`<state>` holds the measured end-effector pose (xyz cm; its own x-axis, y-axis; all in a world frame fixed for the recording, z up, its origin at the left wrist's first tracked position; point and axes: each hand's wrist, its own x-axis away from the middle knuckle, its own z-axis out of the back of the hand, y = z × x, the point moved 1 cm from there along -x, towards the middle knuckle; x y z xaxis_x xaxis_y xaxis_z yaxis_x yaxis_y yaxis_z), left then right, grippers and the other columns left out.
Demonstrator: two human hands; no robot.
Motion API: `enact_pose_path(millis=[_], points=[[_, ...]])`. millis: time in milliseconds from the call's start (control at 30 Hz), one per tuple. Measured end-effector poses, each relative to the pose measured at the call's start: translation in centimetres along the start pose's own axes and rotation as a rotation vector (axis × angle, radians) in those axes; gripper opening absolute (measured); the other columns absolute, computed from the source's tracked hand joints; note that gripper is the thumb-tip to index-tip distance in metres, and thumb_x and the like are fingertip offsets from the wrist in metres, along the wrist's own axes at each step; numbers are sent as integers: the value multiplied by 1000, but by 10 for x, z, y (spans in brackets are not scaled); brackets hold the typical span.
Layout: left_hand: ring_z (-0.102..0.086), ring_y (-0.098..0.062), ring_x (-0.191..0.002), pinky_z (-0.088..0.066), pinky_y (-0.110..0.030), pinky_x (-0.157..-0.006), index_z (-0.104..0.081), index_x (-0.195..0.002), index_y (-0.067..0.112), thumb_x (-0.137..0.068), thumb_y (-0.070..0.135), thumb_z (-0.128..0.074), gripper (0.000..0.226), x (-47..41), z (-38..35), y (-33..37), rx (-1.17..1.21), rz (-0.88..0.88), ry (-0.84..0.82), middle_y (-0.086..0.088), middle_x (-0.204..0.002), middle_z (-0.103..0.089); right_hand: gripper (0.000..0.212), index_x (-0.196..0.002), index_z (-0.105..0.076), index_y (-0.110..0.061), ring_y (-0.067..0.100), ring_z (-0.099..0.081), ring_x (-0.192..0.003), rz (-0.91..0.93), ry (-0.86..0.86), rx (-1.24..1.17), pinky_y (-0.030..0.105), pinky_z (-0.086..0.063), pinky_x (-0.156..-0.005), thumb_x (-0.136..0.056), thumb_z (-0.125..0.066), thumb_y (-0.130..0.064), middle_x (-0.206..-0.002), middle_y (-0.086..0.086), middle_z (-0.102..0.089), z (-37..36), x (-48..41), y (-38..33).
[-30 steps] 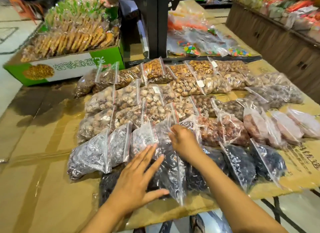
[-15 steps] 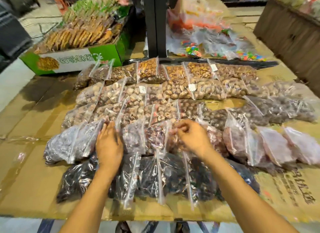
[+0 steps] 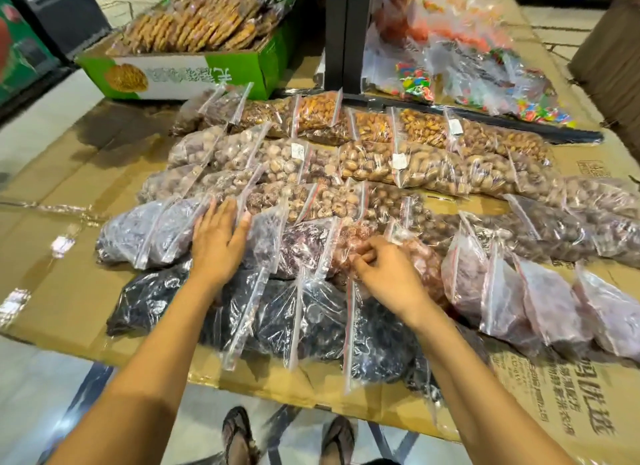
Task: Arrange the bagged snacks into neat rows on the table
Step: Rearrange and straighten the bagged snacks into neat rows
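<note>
Several rows of clear zip bags of nuts and dried fruit lie on a cardboard-covered table (image 3: pixel 62 291). Brown nut bags (image 3: pixel 367 160) fill the far rows, purplish-grey bags (image 3: pixel 149 229) the second row from the front, black dried-fruit bags (image 3: pixel 311 315) the front row. My left hand (image 3: pixel 218 239) lies flat, fingers spread, on a purplish bag in that second row. My right hand (image 3: pixel 384 274) has its fingers curled, pinching the top of a reddish-brown snack bag (image 3: pixel 426 264) in the middle of the same row.
A green carton of biscuits (image 3: pixel 194 73) stands at the back left. A black post (image 3: pixel 346 35) rises behind the rows, with bags of coloured candy (image 3: pixel 415 84) to its right. Pinkish bags (image 3: pixel 540 302) lie at the right. My feet (image 3: pixel 287 437) show below the table's front edge.
My left hand has moved from the front row of black bags up and left onto the purplish row. My right hand stays at the middle bags, now pinching a bag top.
</note>
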<state>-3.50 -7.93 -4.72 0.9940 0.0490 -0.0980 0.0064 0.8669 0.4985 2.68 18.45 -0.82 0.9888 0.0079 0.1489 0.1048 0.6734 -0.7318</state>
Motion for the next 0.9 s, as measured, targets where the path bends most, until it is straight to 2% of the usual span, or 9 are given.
enact_pose_path(millis=[67, 133, 233, 300, 467, 567, 667, 767, 900], points=[[-8, -16, -146, -6, -42, -118, -16, -151, 24, -95, 60, -22, 67, 22, 9, 8, 212, 42, -13, 1, -159, -14, 29, -118, -51, -11, 21, -65, -64, 40, -19, 85, 31, -55, -57, -92, -55, -21, -81, 7, -65, -6, 6, -2], [-8, -14, -146, -7, -40, -119, -19, -151, 21, -95, 60, -26, 68, 56, 15, 15, 244, 37, 100, 0, -159, -14, 40, -128, -44, -13, 17, -65, -67, 72, -11, 165, 28, -56, -61, -93, -52, -30, -87, 8, -66, -10, 15, -4], [-10, -17, -146, -11, -41, -118, -27, -147, 17, -92, 57, -35, 68, 114, 15, 16, 208, 40, 334, -4, -158, -17, 56, -132, -39, -15, 28, -51, -121, 87, -17, 231, 48, -44, -101, -91, -42, -52, -129, 12, -55, -15, 28, -8], [-8, -22, -147, -13, -45, -118, -29, -145, 11, -89, 64, -34, 77, 146, 6, 6, 227, 111, 398, -10, -158, -15, 58, -134, -37, -15, 26, -32, -134, 106, -16, 267, 45, -30, -112, -91, -41, -54, -138, 8, -45, -19, 41, -18], [13, -28, -146, 2, -51, -116, -10, -151, 9, -82, 76, -28, 98, 172, -6, -27, 140, 261, 305, -16, -158, 8, 53, -133, -38, -10, 25, -26, -129, 150, 40, 372, 37, -25, -108, -93, -44, -45, -136, 10, -39, -41, 74, -30], [13, -36, -144, -1, -56, -115, -4, -152, 16, -80, 75, -32, 97, 162, -2, -51, 130, 286, 226, -16, -158, 13, 52, -134, -38, -9, 26, -13, -138, 172, 64, 437, 39, -17, -113, -94, -46, -42, -146, 13, -28, -54, 91, -30], [23, -38, -141, -3, -60, -112, 1, -152, 22, -80, 74, -29, 93, 153, -6, -62, 132, 241, 142, -15, -155, 25, 51, -132, -41, -8, 29, -14, -139, 198, 112, 481, 45, -20, -113, -93, -49, -40, -145, 15, -32, -62, 105, -27], [26, -39, -139, -7, -62, -110, 2, -152, 23, -82, 71, -31, 91, 144, -7, -58, 153, 297, 122, -15, -155, 26, 47, -128, -46, -10, 29, -17, -140, 205, 111, 516, 48, -22, -114, -92, -50, -40, -142, 12, -38, -68, 116, -24], [22, -38, -141, 0, -59, -113, 3, -152, 25, -82, 74, -22, 89, 144, -3, -45, 90, 413, 106, -16, -155, 24, 48, -129, -46, -9, 31, -18, -139, 186, 119, 518, 50, -24, -113, -91, -51, -39, -142, 13, -38, -73, 125, -23]])
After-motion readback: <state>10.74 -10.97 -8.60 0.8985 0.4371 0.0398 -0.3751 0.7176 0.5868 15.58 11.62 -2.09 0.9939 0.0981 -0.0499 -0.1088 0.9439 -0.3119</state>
